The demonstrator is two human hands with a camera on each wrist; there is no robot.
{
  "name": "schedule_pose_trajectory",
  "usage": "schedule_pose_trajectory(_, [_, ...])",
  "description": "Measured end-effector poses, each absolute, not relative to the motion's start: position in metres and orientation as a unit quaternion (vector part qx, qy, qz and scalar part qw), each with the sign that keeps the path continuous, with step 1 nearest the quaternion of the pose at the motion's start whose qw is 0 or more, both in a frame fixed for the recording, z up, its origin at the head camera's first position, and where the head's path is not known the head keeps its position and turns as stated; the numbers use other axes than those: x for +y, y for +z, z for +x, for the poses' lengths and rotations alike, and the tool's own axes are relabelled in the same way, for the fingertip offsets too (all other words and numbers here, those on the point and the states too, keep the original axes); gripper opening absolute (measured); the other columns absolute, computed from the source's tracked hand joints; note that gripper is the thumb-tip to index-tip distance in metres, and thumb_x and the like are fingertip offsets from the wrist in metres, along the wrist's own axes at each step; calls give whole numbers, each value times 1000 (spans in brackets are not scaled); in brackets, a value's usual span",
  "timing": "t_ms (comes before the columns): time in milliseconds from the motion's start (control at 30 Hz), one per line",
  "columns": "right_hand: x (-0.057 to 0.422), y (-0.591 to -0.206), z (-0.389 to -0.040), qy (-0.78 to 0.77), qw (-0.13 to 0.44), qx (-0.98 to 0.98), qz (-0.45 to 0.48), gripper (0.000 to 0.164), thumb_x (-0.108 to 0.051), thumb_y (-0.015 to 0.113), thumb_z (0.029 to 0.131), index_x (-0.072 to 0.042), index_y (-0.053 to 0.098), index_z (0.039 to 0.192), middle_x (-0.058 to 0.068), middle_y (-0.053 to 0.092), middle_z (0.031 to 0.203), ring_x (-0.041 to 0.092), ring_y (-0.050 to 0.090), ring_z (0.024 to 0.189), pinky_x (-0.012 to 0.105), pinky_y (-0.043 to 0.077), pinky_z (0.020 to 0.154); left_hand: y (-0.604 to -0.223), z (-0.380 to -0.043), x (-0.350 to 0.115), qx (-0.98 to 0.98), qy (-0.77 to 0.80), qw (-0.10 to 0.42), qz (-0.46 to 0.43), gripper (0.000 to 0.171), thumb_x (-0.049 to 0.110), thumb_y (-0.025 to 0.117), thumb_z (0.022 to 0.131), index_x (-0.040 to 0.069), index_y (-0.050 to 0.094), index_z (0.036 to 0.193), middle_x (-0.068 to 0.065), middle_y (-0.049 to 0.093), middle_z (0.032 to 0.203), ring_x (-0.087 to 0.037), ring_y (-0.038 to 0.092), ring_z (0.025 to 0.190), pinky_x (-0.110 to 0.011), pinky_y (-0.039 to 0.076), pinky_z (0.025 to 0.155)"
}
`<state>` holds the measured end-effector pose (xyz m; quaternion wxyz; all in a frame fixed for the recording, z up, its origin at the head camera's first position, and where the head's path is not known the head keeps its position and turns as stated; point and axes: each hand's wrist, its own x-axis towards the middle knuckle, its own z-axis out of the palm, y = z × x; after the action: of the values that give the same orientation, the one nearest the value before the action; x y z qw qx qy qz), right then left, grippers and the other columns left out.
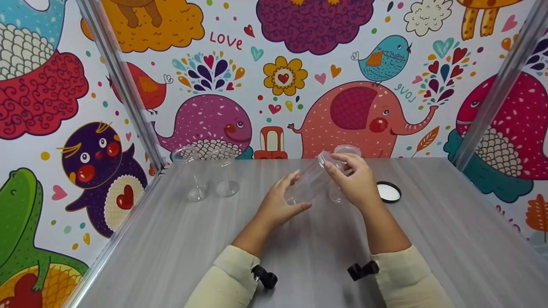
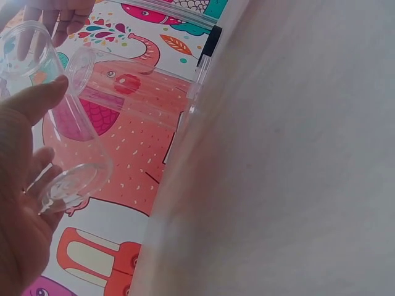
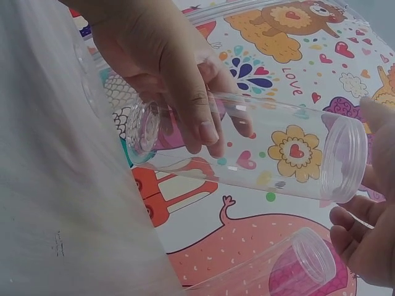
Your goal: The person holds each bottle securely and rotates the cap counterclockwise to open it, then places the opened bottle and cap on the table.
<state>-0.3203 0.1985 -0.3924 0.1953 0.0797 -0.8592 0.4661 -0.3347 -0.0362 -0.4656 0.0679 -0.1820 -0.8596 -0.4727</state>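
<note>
A clear plastic jar [image 1: 306,182] is held tilted above the table between my two hands, its mouth up toward the right. My left hand [image 1: 276,201] grips it near the base, with the thumb on one side and the fingers round the other. At the mouth, my right hand [image 1: 353,179] holds the rim between thumb and fingers. In the right wrist view the threaded neck [image 3: 344,159] shows uncovered, and the inside of the jar [image 3: 265,148] looks empty. A second clear jar [image 1: 337,196] stands behind the right hand, partly hidden by it.
Two more clear jars [image 1: 197,194] stand at the back left, side by side. A round black-rimmed lid with a white inside [image 1: 388,192] lies right of the right hand. A patterned wall [image 1: 274,111] closes off the table's [image 1: 171,256] back, with metal posts [image 1: 124,85] at the corners.
</note>
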Motion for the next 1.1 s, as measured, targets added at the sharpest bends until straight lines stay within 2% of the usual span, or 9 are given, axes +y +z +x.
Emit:
schedule_pose_trajectory(167, [200, -393, -320, 471, 190, -856, 92, 54, -53, 74, 98, -21, 71, 141, 7, 62, 149, 26, 62, 115, 48, 63, 98, -467, -336, -37, -863, -461, 78, -191, 97, 60, 88, 80, 41, 42, 162, 7, 58, 159, -22, 54, 149, -62, 50, 117])
schedule_pose_trajectory(333, [201, -394, -320, 485, 181, -848, 117, 42, -37, 69, 103, -23, 69, 143, 7, 60, 155, 30, 57, 135, 55, 54, 112, -467, -337, -37, -863, -456, 86, -199, 95, 60, 88, 80, 42, 42, 161, 4, 59, 158, -21, 55, 148, -61, 50, 117])
schedule_pose_trajectory(467, [199, -393, -319, 514, 164, -831, 135, 39, -25, 62, 106, -26, 69, 144, 1, 57, 159, 30, 49, 149, 60, 46, 122, -467, -338, -36, -861, -460, 83, -200, 94, 57, 89, 81, 43, 42, 161, 4, 58, 158, -20, 55, 148, -59, 51, 117])
schedule_pose_trajectory(633, [199, -393, -318, 533, 154, -818, 155, 43, -14, 53, 106, -25, 69, 144, -2, 55, 161, 28, 44, 155, 62, 41, 125, -467, -338, -36, -863, -459, 79, -196, 94, 56, 89, 82, 44, 41, 161, 6, 58, 159, -20, 55, 148, -59, 51, 117])
schedule_pose_trajectory(733, [199, -393, -318, 532, 163, -816, 155, 44, -12, 53, 103, -25, 70, 142, -3, 56, 161, 27, 44, 156, 62, 41, 125, -467, -338, -36, -864, -459, 76, -192, 94, 57, 89, 81, 45, 41, 161, 6, 58, 159, -20, 55, 148, -60, 51, 117])
schedule_pose_trajectory(800, [199, -392, -318, 530, 179, -815, 150, 43, -13, 56, 102, -23, 70, 142, 0, 57, 160, 27, 45, 154, 62, 40, 125, -467, -338, -36, -863, -461, 75, -192, 94, 57, 89, 81, 45, 41, 161, 7, 58, 159, -20, 55, 148, -60, 51, 116])
schedule_pose_trajectory(900, [199, -391, -319, 509, 212, -824, 130, 38, -25, 65, 103, -21, 71, 140, 5, 60, 154, 30, 52, 145, 61, 46, 120, -466, -338, -36, -861, -464, 76, -193, 94, 56, 89, 81, 42, 42, 162, 6, 58, 158, -20, 55, 148, -60, 52, 116])
schedule_pose_trajectory(1000, [199, -391, -319, 484, 227, -839, 105, 44, -43, 70, 102, -21, 71, 140, 9, 63, 149, 34, 58, 132, 59, 53, 111, -466, -337, -36, -859, -467, 76, -195, 94, 55, 90, 81, 42, 43, 161, 5, 58, 158, -20, 55, 148, -60, 52, 115])
schedule_pose_trajectory(1100, [199, -392, -320, 463, 216, -856, 83, 53, -56, 70, 99, -23, 71, 140, 10, 63, 148, 33, 61, 124, 57, 59, 106, -466, -336, -36, -858, -469, 74, -196, 93, 57, 90, 80, 46, 42, 160, 5, 58, 159, -20, 54, 149, -60, 52, 116])
